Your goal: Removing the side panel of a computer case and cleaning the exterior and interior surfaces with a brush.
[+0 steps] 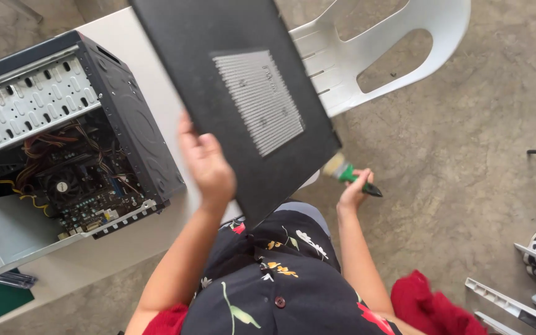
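Left hand (207,162) gripping flat black metal side panel (243,99), tilted at 12 o'clock; right hand (352,192) closed on green-handled brush (350,174) at 3. Best swept downward, away from open computer case (69,136) on desk (156,93).

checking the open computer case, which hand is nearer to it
Left. The left hand grips the black side panel beside the open computer case; the right hand holds a green-handled brush beyond the panel.
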